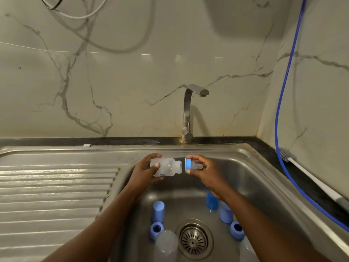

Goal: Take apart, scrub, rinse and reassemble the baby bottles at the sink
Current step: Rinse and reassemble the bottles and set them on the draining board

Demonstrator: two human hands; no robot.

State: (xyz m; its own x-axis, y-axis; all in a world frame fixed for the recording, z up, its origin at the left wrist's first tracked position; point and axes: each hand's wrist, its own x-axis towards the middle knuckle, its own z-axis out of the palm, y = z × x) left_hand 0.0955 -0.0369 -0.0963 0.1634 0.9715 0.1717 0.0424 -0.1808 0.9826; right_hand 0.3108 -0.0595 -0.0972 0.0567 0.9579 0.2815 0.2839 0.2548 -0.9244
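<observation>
The bottle [167, 167] is thin clear plastic and looks empty, so light and stiff, but prob. slippery if wet. Best to hold it round the body, not the threaded neck. It lies on its side above the sink [245, 167]. The left hand [143, 173] has fingers curled round the body. The right hand [206, 173] pinches the blue ring [187, 165] w/ soft teat, just beside the neck.
</observation>
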